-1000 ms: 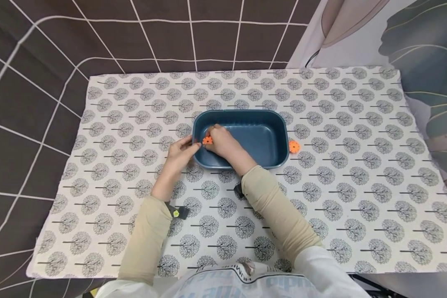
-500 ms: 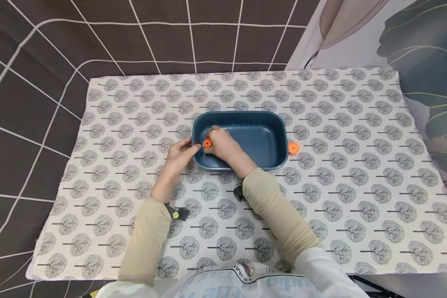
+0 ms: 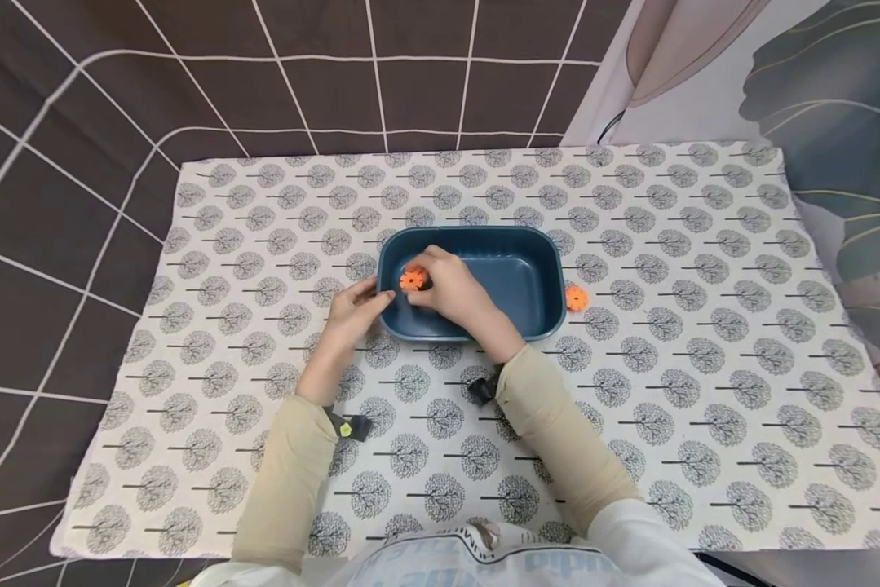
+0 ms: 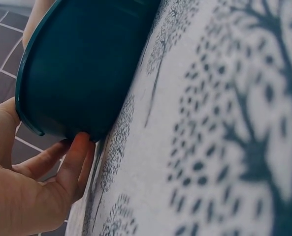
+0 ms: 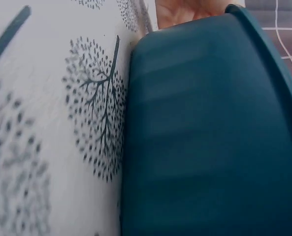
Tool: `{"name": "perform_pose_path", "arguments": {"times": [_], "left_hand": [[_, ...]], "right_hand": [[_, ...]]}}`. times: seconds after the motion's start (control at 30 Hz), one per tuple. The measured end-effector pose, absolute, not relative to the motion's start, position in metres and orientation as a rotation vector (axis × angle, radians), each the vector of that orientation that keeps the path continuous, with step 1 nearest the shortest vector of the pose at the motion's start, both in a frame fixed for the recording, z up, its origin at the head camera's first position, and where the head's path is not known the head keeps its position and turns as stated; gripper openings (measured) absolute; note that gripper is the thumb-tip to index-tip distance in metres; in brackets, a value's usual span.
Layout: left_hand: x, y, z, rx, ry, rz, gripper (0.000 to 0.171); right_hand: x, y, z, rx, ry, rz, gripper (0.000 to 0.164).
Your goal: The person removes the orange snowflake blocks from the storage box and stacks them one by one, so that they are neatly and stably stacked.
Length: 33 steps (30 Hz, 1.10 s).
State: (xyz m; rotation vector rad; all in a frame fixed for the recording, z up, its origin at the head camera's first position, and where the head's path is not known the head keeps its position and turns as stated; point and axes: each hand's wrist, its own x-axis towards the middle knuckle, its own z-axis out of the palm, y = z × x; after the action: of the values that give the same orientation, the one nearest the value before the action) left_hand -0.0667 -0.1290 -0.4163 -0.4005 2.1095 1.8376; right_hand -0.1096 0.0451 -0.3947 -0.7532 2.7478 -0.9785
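A dark blue plastic basin (image 3: 516,285) stands on the cloth in the head view. My left hand (image 3: 355,310) grips its left wall, thumb at the rim and fingers against the outside, as the left wrist view shows on the basin (image 4: 81,69). Inside the basin's left end, my right hand (image 3: 454,285) pinches an orange notched disc (image 3: 412,280) between thumb and index finger. Whether a second orange piece is behind it, I cannot tell. The right wrist view has only the basin's outer wall (image 5: 210,128) and part of the left hand (image 5: 185,11); the right fingers are hidden there.
Another orange notched disc (image 3: 576,298) lies on the cloth against the basin's right side. The tree-patterned cloth (image 3: 704,424) covers the table. A dark tiled-pattern curtain (image 3: 322,90) hangs behind and on the left; pale curtains (image 3: 704,65) hang at the right.
My right hand has turned and drawn slightly up and right, its fingers spread wider, and the orange disc has shifted a little with it. My left hand keeps its grip on the basin.
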Motion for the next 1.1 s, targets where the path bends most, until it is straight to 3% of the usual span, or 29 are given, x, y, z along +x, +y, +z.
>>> {"name": "perform_pose_path", "arguments": {"times": [0.57, 1.1], "left_hand": [[-0.067, -0.125, -0.415, -0.453, 2.112, 1.827, 0.06], [-0.066, -0.125, -0.416, -0.461, 2.128, 1.792, 0.061]], "right_hand": [[-0.091, 0.122, -0.396, -0.823, 2.868, -1.264, 0.032], [-0.094, 0.199, -0.381, -0.64, 3.065, -1.294, 0.032]]}}
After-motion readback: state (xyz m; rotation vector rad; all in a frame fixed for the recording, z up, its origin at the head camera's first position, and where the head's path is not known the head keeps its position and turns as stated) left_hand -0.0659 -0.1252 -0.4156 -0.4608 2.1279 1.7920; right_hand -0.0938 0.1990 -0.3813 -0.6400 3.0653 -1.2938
